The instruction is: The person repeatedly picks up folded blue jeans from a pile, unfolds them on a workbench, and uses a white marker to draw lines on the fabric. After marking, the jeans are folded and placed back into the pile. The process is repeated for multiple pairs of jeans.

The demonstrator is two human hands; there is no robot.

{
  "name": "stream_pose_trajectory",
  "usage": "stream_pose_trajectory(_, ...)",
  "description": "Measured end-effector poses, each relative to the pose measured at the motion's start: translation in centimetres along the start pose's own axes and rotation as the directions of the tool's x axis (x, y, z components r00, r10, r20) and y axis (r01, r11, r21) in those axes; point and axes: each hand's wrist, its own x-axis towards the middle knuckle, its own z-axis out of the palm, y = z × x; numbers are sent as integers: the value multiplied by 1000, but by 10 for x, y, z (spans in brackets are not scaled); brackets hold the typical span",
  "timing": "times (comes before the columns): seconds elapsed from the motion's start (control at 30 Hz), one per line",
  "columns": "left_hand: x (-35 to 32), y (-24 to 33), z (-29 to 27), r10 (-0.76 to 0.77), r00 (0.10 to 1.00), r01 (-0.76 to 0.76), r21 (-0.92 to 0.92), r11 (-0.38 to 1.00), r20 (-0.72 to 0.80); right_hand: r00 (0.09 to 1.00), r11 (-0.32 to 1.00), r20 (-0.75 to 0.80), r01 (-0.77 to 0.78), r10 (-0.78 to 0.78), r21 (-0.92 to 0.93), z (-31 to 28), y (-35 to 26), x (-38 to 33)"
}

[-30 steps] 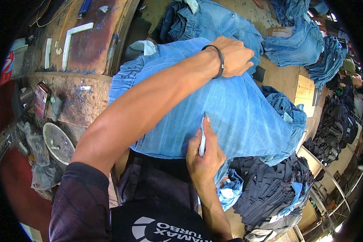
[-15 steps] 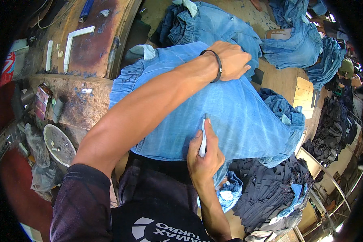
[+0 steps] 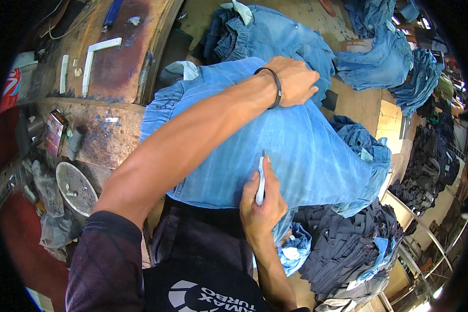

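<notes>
Wooden work surfaces (image 3: 120,148), worn and stained, extend left of and behind the light blue denim garment (image 3: 307,161), which serves as the reference for all positions. At the far left of the garment stands a red package (image 3: 9,91); nearer to it are a small box (image 3: 56,134) and, just beside the box, a grey cylinder (image 3: 75,143). A round basin (image 3: 77,183) sits lower, left of the garment, with a clear plastic bag (image 3: 52,192) adjacent to it. Behind the garment's left end, on a raised board, lies a white L-shaped piece (image 3: 89,60). The garment itself is spread in front of the person, its gathered waistband (image 3: 164,106) at the left end. Over its middle, the right hand (image 3: 262,208) grasps a white-handled tool (image 3: 260,182), thumb and fingers closed on the handle, dark tip directed at the fabric; tip contact cannot be determined. At the garment's rear edge, the left hand (image 3: 292,80), with a black wristband (image 3: 278,93), is placed with fingers curled inward; whether they clench fabric cannot be determined. Behind the garment is a denim stack (image 3: 288,36); at its front right, a dark garment stack (image 3: 343,239).
</notes>
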Motion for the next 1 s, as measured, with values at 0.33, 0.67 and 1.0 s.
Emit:
stream_pose_trajectory(0.33,0,4,-4,-20,998,19,18,1000,64,998,996,52,29,-33,85,-20,-2,-30)
stream_pose_trajectory(0.67,-1,1,1,0,1000,0,8,1000,15,998,1000,68,12,-14,19,-7,4,-9)
stream_pose_trajectory(1.0,1,1,-1,16,1000,-17,35,999,21,998,998,-10,59,-58,21,-3,9,-1)
